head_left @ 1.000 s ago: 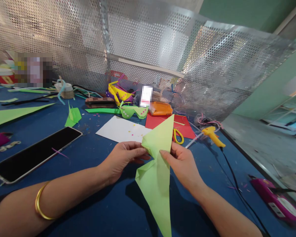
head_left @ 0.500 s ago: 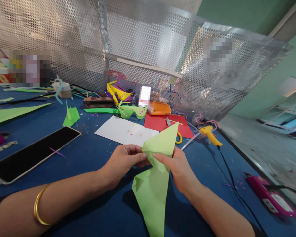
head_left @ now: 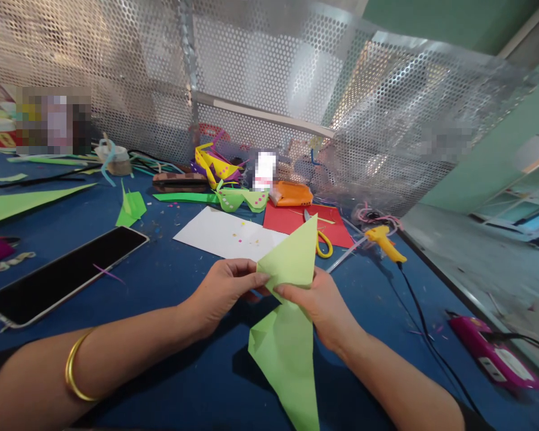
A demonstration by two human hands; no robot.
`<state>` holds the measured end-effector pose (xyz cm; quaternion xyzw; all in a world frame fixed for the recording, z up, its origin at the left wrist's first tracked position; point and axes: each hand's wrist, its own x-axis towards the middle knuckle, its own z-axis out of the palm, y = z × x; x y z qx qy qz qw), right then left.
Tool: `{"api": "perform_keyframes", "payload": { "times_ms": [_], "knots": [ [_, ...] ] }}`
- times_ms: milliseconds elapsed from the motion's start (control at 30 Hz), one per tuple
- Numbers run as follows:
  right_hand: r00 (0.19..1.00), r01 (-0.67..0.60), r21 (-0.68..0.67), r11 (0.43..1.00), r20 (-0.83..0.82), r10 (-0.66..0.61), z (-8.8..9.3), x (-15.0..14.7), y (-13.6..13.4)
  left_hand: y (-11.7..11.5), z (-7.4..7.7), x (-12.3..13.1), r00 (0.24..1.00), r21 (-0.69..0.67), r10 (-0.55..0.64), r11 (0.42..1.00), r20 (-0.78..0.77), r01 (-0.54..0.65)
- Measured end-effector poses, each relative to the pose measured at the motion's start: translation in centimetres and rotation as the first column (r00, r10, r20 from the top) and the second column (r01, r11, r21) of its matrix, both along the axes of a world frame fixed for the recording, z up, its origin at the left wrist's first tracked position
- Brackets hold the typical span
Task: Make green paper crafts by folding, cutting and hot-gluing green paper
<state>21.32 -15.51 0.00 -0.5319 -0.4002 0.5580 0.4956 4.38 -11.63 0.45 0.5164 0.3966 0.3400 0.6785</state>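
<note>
A folded sheet of light green paper (head_left: 291, 347) is held up over the blue table, pinched at its narrow middle by both hands. My left hand (head_left: 231, 293) grips its left edge between thumb and fingers. From the right, my right hand (head_left: 326, 308) closes on it, thumb across the front; its other fingers are hidden behind the paper. The upper part comes to a point, and a small folded flap sticks out on the left below my hands. Behind the paper lie yellow-handled scissors (head_left: 324, 244), partly covered, on a red sheet (head_left: 282, 216).
A white sheet (head_left: 220, 234) with tiny scraps lies beyond my hands. To the left is a phone (head_left: 67, 275); at right, a yellow glue gun (head_left: 386, 242) with its cord and a purple power strip (head_left: 494, 353). Paper masks (head_left: 240, 199) and an orange case (head_left: 291, 194) stand farther back.
The green paper has tilted, its top point shifting slightly left and up while its lower end swings right. Both hands keep their hold, with the right thumb a little lower.
</note>
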Motion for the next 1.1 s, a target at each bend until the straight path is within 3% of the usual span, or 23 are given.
{"api": "perform_keyframes", "payload": {
  "times_ms": [267, 1100],
  "knots": [
    [0.994, -0.042, -0.097, 0.994, -0.1, 0.032, 0.09, -0.04, 0.12, 0.15, -0.4, -0.05, 1.0, -0.027, -0.025, 0.999, -0.005, 0.025],
    [0.993, -0.113, -0.071, 0.991, -0.024, 0.111, -0.32, 0.36, -0.08, 0.17, -0.34, 0.2, 0.997, 0.028, -0.075, 0.997, -0.006, 0.075]
  ]
}}
